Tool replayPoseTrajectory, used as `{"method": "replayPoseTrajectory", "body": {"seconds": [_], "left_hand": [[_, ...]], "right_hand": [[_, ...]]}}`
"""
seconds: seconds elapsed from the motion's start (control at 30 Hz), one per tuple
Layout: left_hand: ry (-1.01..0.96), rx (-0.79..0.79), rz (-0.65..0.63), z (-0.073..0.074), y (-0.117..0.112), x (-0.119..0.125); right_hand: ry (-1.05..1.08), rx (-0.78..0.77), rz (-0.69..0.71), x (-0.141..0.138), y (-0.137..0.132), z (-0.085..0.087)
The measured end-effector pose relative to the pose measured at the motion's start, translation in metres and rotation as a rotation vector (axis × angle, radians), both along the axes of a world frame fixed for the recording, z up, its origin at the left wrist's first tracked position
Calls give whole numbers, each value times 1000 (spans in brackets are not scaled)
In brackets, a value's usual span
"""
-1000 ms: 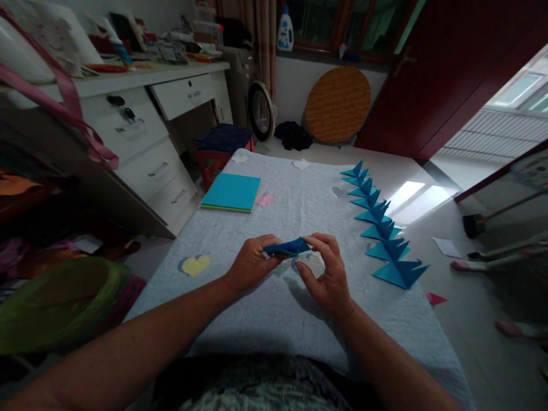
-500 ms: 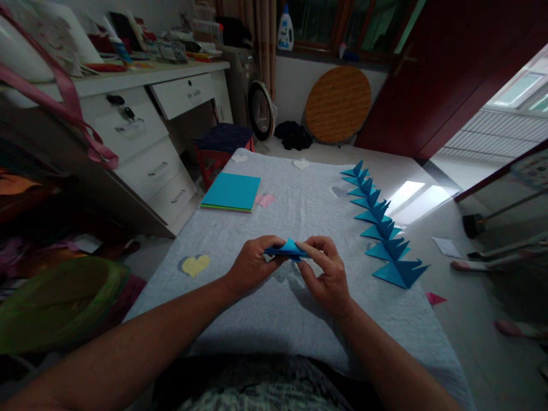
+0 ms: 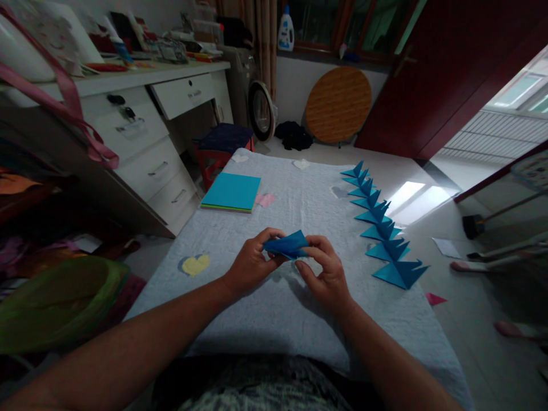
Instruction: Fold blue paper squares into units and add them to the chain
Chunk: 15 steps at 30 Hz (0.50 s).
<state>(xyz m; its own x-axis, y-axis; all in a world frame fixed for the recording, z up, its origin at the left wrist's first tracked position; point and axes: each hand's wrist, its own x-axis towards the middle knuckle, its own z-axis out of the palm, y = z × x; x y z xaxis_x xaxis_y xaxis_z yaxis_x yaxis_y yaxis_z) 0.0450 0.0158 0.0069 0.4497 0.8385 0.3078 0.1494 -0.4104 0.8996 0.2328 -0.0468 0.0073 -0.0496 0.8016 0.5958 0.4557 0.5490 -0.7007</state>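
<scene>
Far left, off the table: crumpled green plastic bag (image 3: 55, 302), below a white desk with drawers (image 3: 141, 131). On the pale grey quilted cloth (image 3: 265, 311): yellow heart patch (image 3: 196, 264); farther back, stack of turquoise square paper sheets (image 3: 232, 192). Mid-cloth, lifted clear: folded blue paper piece (image 3: 286, 244), pinched tight at either end by left hand (image 3: 250, 264) and right hand (image 3: 327, 274). Right, well apart: row of folded blue paper triangles (image 3: 381, 228) along the cloth's edge.

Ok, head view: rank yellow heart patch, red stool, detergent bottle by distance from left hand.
From the left hand, holding folded blue paper:
1. yellow heart patch, on the cloth just left of it.
2. red stool, beyond the cloth's far-left corner.
3. detergent bottle, on the far windowsill.
</scene>
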Motion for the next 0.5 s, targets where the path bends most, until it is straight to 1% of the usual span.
{"method": "replayPoseTrajectory", "body": {"seconds": [0.1, 0.3, 0.4, 0.5], "left_hand": [[40, 64, 0, -2, -3, 0], [67, 270, -21, -8, -8, 0], [34, 403, 0, -7, -7, -1], [4, 527, -2, -3, -5, -2]], "right_hand": [[34, -61, 23, 1, 2, 1], [110, -160, 103, 2, 6, 2], [131, -174, 81, 3, 7, -2], [123, -152, 35, 3, 8, -5]]}}
